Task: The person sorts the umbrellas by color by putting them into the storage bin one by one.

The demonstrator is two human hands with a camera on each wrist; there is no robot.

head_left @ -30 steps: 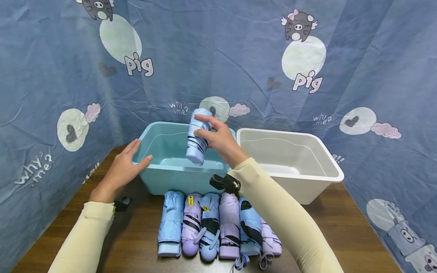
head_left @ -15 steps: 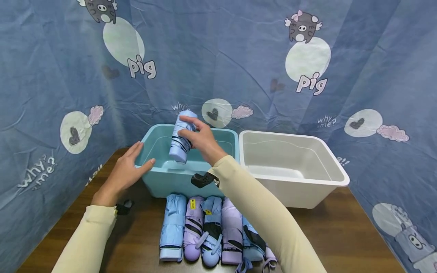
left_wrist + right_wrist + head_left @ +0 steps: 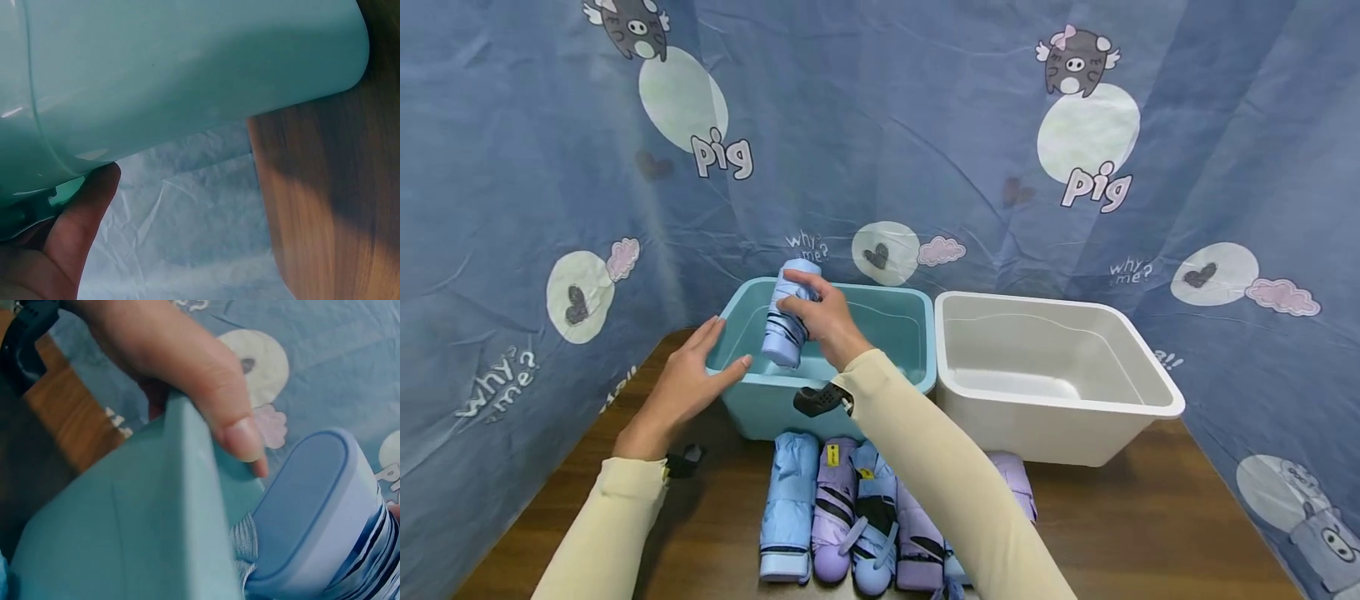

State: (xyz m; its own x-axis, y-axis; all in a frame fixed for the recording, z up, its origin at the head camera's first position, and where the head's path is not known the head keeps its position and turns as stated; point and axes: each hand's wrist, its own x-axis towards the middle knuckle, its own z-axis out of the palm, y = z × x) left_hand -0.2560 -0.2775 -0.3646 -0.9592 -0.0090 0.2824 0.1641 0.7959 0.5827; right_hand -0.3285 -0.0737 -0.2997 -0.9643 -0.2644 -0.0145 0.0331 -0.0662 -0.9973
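My right hand point(image 3: 827, 321) grips a folded light-blue umbrella point(image 3: 784, 333) with dark stripes, held tilted over the left part of the teal bin point(image 3: 748, 417). In the right wrist view, the flat blue end of the umbrella point(image 3: 306, 500) shows beside the bin's rim point(image 3: 187, 487). At the bin's left front corner, my left hand point(image 3: 688, 383) holds the rim, thumb over the edge. The left wrist view shows a digit of that hand point(image 3: 84, 225) against the teal wall point(image 3: 206, 75).
Several folded umbrellas, blue point(image 3: 790, 508) and purple point(image 3: 833, 500), lie in a row before the bin, partly covered by my right sleeve point(image 3: 955, 467). A white bin point(image 3: 1022, 425) stands right of the teal one. A patterned blue cloth point(image 3: 910, 150) hangs behind the wooden table point(image 3: 1135, 517).
My right hand has carried the blue umbrella leftward over the teal bin, then slightly lower. My left hand keeps its place at the bin's corner. The head view has shifted slightly.
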